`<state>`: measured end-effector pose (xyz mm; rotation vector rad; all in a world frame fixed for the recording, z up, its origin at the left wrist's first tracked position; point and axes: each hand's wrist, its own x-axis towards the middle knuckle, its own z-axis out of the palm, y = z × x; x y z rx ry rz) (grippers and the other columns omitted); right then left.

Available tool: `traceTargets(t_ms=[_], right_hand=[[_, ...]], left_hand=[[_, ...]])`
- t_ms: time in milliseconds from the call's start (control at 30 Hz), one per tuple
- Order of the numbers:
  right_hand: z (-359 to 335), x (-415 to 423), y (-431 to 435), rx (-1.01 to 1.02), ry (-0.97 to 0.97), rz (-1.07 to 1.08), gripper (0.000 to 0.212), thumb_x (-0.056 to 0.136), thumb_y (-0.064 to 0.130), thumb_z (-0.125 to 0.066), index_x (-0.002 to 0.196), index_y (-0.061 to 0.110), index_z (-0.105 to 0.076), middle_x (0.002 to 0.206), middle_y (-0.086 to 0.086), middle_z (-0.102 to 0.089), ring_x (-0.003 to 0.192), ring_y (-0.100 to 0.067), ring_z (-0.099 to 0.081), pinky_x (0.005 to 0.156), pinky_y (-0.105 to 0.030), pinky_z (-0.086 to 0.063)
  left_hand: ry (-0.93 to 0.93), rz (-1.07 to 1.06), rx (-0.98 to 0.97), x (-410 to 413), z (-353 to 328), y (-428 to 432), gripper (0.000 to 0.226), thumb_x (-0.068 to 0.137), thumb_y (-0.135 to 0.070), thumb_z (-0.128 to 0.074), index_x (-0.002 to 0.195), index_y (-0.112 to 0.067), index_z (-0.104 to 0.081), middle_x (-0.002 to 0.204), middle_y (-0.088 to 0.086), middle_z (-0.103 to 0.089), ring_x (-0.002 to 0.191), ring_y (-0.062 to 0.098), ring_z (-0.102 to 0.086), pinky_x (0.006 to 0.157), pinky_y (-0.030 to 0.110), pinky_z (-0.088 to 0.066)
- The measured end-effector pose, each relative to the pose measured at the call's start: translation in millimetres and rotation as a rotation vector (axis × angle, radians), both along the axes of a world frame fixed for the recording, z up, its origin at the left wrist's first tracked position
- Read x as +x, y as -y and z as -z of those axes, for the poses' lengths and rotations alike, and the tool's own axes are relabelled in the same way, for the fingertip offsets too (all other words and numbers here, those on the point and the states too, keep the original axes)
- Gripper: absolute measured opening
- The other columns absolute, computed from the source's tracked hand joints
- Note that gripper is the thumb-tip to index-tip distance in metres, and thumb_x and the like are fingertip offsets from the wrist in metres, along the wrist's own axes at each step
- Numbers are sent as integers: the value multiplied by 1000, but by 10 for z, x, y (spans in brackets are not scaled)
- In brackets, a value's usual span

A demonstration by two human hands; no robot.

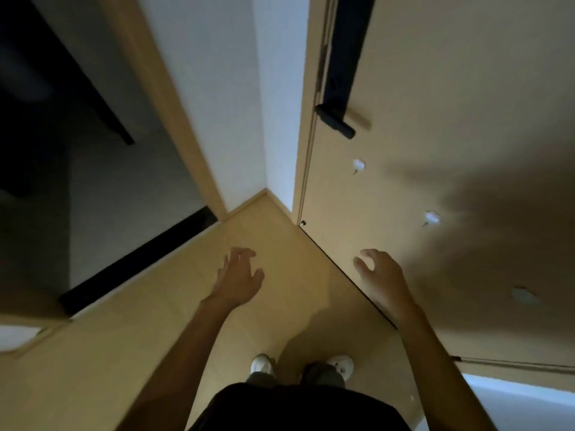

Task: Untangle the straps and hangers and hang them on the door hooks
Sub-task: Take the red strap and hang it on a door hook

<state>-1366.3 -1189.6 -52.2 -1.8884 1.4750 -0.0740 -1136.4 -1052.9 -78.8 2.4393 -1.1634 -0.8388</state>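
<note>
While both are released, fingers loosely curled and holding nothing, the left hand [239, 275] hovers over the wooden floor [155, 353] and the right hand [381, 275] is held in front of the bottom edge of the door [466, 88]. A dark strap [345, 51] hangs flat against the door along its handle-side edge, its lower end meeting the black handle [335, 119]. Small white hooks [358, 164] dot the door face between handle and bottom edge, one in shadow.

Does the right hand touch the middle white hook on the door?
Apart. Head view shows bare door between the right hand and the middle hook.
</note>
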Motion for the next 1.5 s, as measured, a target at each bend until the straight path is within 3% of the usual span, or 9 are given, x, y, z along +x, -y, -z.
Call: traceTargets(t_ms=[333,600,767,1100,1500], right_hand=[[359,1468,-866,24,-114,-649,50,93,38,-51,133,8,-50,139,-11,-50,129,-26,-45,107,-38,-37],[526,2360,-1277,-29,-168,-1105,59,96,48,-39,146,18,-30,154,-2,-28,143,-18,-20,114,-32,-21],[610,2855,-1495,-18,-179,-1295,60,96,50,-37,147,21,-26,156,-1,-24,144,-18,-18,115,-36,-21],[673,3787,-2800,-29,-191,-1691,57,95,48,-40,143,17,-35,153,-4,-29,139,-24,-26,112,-38,-26],[524,4595,-4853,-5,-171,-1850,52,95,45,-42,140,20,-39,146,1,-38,134,-17,-35,109,-35,-32]], left_hand=[[-72,-441,191,533,272,-1791,45,93,-34,-46,134,-17,-40,143,6,-33,132,27,-34,105,45,-34],[-113,-774,227,455,336,-2429,53,94,-40,-41,142,-18,-31,149,5,-29,137,25,-29,107,45,-31],[-129,-951,270,401,326,-2755,58,95,-45,-38,145,-19,-25,153,5,-24,140,25,-25,110,45,-28],[-149,-1383,245,107,320,-3706,44,95,-39,-41,134,-19,-41,143,2,-35,133,21,-34,106,38,-32],[-245,-1662,55,369,413,-5663,41,95,-36,-43,131,-17,-43,132,4,-46,122,20,-46,104,35,-39]])
